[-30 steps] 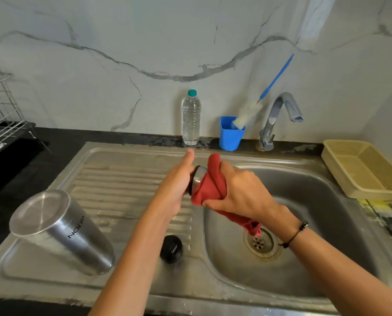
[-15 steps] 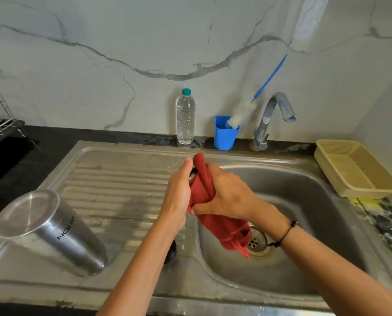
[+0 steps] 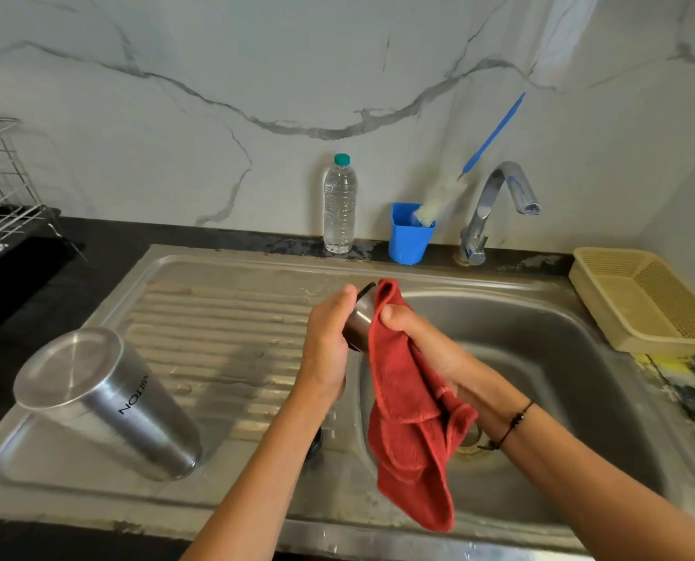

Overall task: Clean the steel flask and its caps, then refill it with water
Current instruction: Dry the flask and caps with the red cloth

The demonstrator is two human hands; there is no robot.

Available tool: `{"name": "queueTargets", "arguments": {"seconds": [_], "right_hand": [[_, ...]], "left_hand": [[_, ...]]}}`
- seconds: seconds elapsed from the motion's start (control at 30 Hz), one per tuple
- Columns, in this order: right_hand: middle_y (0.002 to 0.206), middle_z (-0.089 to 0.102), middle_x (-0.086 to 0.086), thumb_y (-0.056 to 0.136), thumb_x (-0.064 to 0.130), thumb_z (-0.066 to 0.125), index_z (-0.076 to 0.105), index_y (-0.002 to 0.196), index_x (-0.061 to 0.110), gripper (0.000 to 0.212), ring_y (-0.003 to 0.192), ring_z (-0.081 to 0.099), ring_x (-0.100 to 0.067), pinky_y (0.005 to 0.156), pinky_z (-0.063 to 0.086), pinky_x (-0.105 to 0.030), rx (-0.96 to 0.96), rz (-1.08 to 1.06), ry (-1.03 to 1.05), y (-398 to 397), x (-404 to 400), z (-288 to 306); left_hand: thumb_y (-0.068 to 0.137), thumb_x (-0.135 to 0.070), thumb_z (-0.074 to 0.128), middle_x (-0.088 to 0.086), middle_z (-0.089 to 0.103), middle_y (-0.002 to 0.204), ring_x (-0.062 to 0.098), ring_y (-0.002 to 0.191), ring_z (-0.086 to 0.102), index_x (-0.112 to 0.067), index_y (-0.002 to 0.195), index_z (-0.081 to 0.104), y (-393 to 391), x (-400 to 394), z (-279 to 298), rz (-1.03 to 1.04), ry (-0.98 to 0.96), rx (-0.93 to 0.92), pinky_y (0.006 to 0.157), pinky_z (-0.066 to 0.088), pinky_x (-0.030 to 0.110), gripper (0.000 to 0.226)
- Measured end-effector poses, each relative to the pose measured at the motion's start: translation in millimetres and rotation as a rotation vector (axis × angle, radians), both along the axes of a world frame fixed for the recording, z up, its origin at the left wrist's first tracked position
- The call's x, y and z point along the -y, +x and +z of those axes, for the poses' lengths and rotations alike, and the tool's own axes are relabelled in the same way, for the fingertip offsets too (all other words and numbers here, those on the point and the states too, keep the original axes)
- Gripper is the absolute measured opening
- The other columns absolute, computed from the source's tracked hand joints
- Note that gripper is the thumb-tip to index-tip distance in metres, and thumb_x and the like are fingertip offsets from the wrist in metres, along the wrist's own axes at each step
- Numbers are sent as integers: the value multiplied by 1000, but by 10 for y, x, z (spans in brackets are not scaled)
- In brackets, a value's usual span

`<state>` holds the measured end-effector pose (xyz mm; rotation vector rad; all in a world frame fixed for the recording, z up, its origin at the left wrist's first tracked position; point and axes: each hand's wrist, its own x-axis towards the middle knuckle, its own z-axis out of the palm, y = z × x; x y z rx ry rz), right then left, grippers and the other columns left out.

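Note:
The steel flask (image 3: 107, 402) stands upside down on the drainboard at the left, base up. My left hand (image 3: 327, 342) grips a steel cap (image 3: 360, 319) above the edge between drainboard and sink bowl. My right hand (image 3: 422, 342) holds a red cloth (image 3: 408, 419) against the cap's right side; most of the cloth hangs loose down over the bowl. A black inner cap (image 3: 315, 443) lies on the drainboard, mostly hidden behind my left forearm.
The steel sink (image 3: 560, 358) has a tap (image 3: 495, 204) at the back. A water bottle (image 3: 339, 204) and a blue cup (image 3: 408, 236) with a bottle brush stand behind it. A yellow basket (image 3: 641, 301) sits right, a wire rack (image 3: 2, 188) far left.
The red cloth has come off the cap and unfolded, now hanging down from my right hand. The cap has tilted in my left hand. The flask has not moved.

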<state>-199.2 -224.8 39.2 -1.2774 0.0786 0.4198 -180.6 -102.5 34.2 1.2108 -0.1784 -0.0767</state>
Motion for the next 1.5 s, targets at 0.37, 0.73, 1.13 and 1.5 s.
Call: {"name": "queueTargets", "arguments": {"seconds": [0.37, 0.73, 1.13, 1.5], "right_hand": [[69, 61, 14, 58, 52, 79, 55, 77, 30, 38, 67, 58, -1, 60, 39, -12, 593, -37, -1054, 3, 91, 90], [113, 53, 4, 59, 57, 77, 41, 128, 22, 85, 100, 53, -10, 84, 44, -24, 704, 62, -1008, 45, 101, 113], [78, 68, -9, 48, 35, 74, 64, 96, 6, 58, 68, 66, -17, 65, 56, -30, 91, 39, -205, 41, 43, 139], [82, 73, -8, 79, 13, 66, 61, 100, 10, 21, 78, 68, -10, 73, 50, -12, -2, -17, 454, -197, -287, 84]], "left_hand": [[90, -61, 41, -9, 71, 92, 5, 97, 62, -24, 93, 68, 147, -142, 114, -164, 380, -174, 94, 43, 32, 46], [97, -16, 45, 6, 70, 85, 16, 79, 65, -6, 91, 66, 103, -206, 37, 32, 222, -166, 78, 49, 31, 24], [90, -15, 50, -12, 53, 51, 1, 51, 48, -28, 48, 60, -52, -127, 24, -111, 11, 39, 52, 39, 16, 44], [92, -36, 50, -10, 41, 60, 10, 61, 38, -26, 67, 40, -35, -25, -206, 15, 309, 194, 59, 33, 35, 29]]}}
